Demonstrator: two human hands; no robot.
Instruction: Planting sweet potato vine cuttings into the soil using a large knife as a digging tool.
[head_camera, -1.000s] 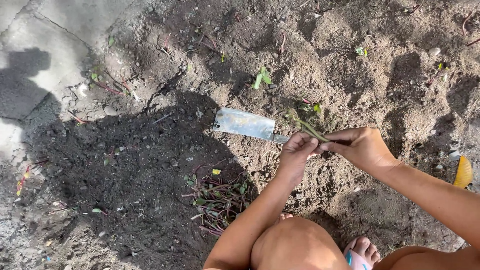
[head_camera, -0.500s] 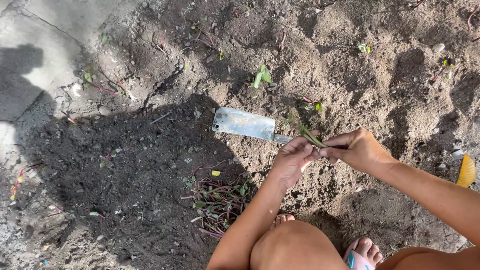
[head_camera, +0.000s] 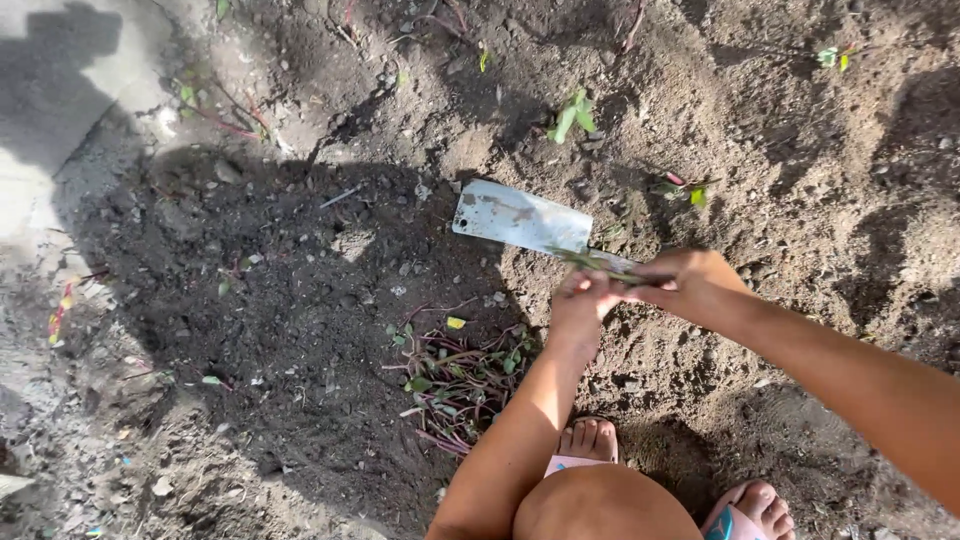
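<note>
The fingers (head_camera: 590, 283) of the left hand (head_camera: 582, 305) are pinching one end of a thin green stem (head_camera: 598, 265); the fingers (head_camera: 655, 280) of the right hand (head_camera: 690, 283) are pinching the other end of it; the two hands are nearly touching each other, with the stem lying between them and poking out a little to the left; the picture is blurry here, so the stem's tip is hard to see.

The hands are hovering just above the soil (head_camera: 780, 200); right behind them a flat metal chopping knife (head_camera: 520, 217) is lying on the dirt; its wide blade is pointing to the left, and its handle end is hiding under the hands.

Below the left hand a small pile of cut stems and leaves (head_camera: 455, 385) is lying on the dark, shady ground; it is near the person's left arm; a tiny yellow bit is sitting at the top of the pile.

The person is squatting; a knee (head_camera: 600, 510) is showing at the bottom, with bare toes (head_camera: 588, 438) in a pink sandal beside it, and more toes at the bottom edge.

Farther off, a little green seedling (head_camera: 572, 115) is standing in the dirt above the knife; another small sprout (head_camera: 685, 190) is growing to the right of the blade; a pale patch of concrete (head_camera: 40, 170) is lying at the far left.
</note>
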